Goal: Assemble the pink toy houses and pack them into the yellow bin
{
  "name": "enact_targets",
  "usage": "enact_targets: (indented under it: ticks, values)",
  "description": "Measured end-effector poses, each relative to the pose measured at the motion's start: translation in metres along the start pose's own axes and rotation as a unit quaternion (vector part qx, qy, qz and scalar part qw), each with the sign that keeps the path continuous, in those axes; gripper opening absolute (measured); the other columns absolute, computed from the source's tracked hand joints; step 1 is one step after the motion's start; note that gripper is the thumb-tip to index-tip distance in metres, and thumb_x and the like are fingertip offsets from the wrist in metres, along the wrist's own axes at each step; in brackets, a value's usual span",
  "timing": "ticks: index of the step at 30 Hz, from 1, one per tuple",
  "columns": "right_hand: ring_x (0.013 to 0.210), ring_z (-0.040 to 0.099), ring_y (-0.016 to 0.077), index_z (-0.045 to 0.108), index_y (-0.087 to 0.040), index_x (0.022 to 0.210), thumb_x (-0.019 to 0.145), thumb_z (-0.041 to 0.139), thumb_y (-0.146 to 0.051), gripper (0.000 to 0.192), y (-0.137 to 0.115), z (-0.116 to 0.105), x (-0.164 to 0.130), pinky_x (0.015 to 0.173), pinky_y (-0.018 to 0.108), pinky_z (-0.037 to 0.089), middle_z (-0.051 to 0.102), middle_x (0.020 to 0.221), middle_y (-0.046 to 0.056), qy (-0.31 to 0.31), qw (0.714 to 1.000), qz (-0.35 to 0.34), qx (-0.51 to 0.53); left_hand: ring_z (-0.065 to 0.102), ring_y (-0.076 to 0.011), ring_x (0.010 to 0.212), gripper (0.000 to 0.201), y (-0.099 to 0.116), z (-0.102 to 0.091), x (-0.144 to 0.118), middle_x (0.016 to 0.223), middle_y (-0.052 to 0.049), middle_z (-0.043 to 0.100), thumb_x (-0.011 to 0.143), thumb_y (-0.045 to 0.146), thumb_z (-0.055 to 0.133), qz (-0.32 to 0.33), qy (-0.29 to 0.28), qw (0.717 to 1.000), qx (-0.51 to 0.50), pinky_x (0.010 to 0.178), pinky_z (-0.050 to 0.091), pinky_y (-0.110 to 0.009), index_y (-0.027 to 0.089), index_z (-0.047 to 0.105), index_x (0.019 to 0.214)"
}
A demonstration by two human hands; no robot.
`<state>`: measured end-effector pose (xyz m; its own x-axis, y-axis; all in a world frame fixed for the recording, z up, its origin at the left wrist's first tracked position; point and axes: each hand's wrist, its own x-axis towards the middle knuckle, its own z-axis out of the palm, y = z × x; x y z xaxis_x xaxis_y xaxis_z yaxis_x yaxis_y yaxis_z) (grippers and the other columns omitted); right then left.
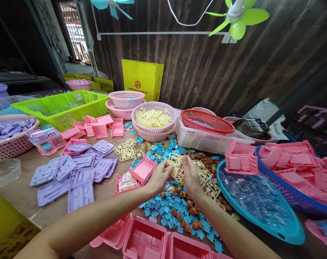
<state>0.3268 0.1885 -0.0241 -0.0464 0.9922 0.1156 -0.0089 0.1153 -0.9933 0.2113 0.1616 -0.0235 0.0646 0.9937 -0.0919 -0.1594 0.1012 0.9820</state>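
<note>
In the middle of the table, a flat cream plastic lattice frame (176,166) is held up between my two hands. My left hand (161,177) pinches its left edge between thumb and fingers. On the other side, my right hand (190,176) is closed at the frame's right edge, its thumb partly hidden. More cream frames (201,172) lie just beyond and beside my right hand. Underneath spreads a heap of small blue plastic pieces (163,208) mixed with brown figures (190,208). Left of my left hand stands a pink tray (143,169) above small printed packets (128,182).
Open pink cases (146,237) line the near edge. Purple panels (81,176) lie left. A lilac basket of cream frames (154,120) and a red basket (206,121) stand behind. At right are a blue tub of clear packets (260,198) and a basket of pink parts (295,172).
</note>
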Motion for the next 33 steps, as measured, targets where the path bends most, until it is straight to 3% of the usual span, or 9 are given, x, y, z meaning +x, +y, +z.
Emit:
enact_targets:
  ticks: [8,11,14,17,21,25,29,30,33]
  values:
    - [0.077,0.060,0.0185,0.055,-0.019,0.085,0.057,0.077,-0.048,0.045,0.000,0.011,-0.001,0.078,0.035,0.047,0.065,0.080,0.001,-0.022,0.995,0.056,0.084,0.054,-0.0141,0.051,0.018,0.005,-0.014,0.002,0.062,0.005,0.049,0.087,0.037,0.045,0.058,-0.035,0.967,0.244,0.048,0.043,-0.024,0.022,0.036,0.092]
    - [0.073,0.062,0.0194,0.057,-0.019,0.084,0.055,0.079,-0.042,0.044,-0.007,0.001,0.002,0.075,0.035,0.048,0.066,0.077,0.000,-0.035,0.991,0.091,0.093,0.059,-0.0167,0.064,0.020,0.021,-0.052,0.018,0.077,-0.002,0.060,0.088,0.033,0.044,0.089,0.009,0.905,0.416,0.060,0.045,-0.027,0.020,0.041,0.103]
    - [0.074,0.063,0.0195,0.059,-0.018,0.086,0.053,0.082,-0.038,0.045,-0.014,-0.017,0.004,0.074,0.034,0.048,0.068,0.079,0.001,-0.065,0.987,0.122,0.081,0.057,-0.0227,0.100,0.022,0.031,-0.111,0.037,0.110,-0.012,0.059,0.087,0.022,0.043,0.066,0.130,0.789,0.597,0.085,0.043,-0.032,0.017,0.048,0.107]
    - [0.080,0.063,0.0191,0.061,-0.019,0.089,0.058,0.080,-0.040,0.042,-0.014,-0.028,0.001,0.078,0.032,0.047,0.069,0.085,0.002,-0.094,0.985,0.130,0.056,0.057,-0.0313,0.103,0.030,0.023,-0.162,0.049,0.108,-0.019,0.061,0.073,0.014,0.059,0.006,0.124,0.763,0.634,0.085,0.042,-0.037,0.013,0.057,0.102]
    - [0.084,0.063,0.0203,0.060,-0.020,0.093,0.062,0.076,-0.044,0.043,-0.008,-0.028,-0.006,0.078,0.032,0.048,0.069,0.089,0.002,-0.106,0.985,0.127,0.043,0.063,-0.0288,0.088,0.014,0.006,-0.191,0.056,0.085,-0.011,0.068,0.067,0.019,0.066,-0.041,0.089,0.749,0.655,0.075,0.044,-0.031,0.017,0.065,0.080]
    - [0.084,0.063,0.0204,0.060,-0.020,0.091,0.059,0.077,-0.047,0.045,-0.010,-0.025,-0.009,0.079,0.033,0.047,0.069,0.089,0.003,-0.091,0.988,0.121,0.035,0.063,-0.0271,0.085,0.018,0.018,-0.188,0.057,0.082,-0.012,0.068,0.081,0.025,0.050,-0.043,0.125,0.743,0.656,0.072,0.043,-0.030,0.017,0.065,0.078]
    - [0.086,0.063,0.0221,0.061,-0.021,0.087,0.056,0.078,-0.051,0.046,-0.018,-0.018,-0.014,0.078,0.034,0.049,0.070,0.090,0.003,-0.080,0.986,0.131,0.068,0.061,-0.0264,0.090,0.032,0.041,-0.151,0.036,0.094,-0.013,0.067,0.090,0.027,0.032,0.017,0.192,0.751,0.632,0.075,0.042,-0.030,0.016,0.061,0.098]
    - [0.086,0.063,0.0227,0.061,-0.021,0.087,0.056,0.078,-0.051,0.046,-0.020,-0.014,-0.016,0.077,0.035,0.049,0.070,0.089,0.004,-0.077,0.985,0.132,0.083,0.061,-0.0239,0.087,0.031,0.044,-0.135,0.027,0.091,-0.010,0.067,0.091,0.030,0.032,0.044,0.189,0.773,0.603,0.074,0.042,-0.028,0.018,0.061,0.096]
    - [0.090,0.063,0.0241,0.062,-0.020,0.091,0.058,0.076,-0.052,0.048,-0.027,0.001,-0.025,0.078,0.037,0.050,0.070,0.093,0.006,-0.078,0.981,0.123,0.131,0.059,-0.0179,0.073,0.032,0.041,-0.076,-0.005,0.075,-0.005,0.064,0.088,0.039,0.039,0.142,0.089,0.928,0.334,0.067,0.044,-0.026,0.016,0.058,0.076]
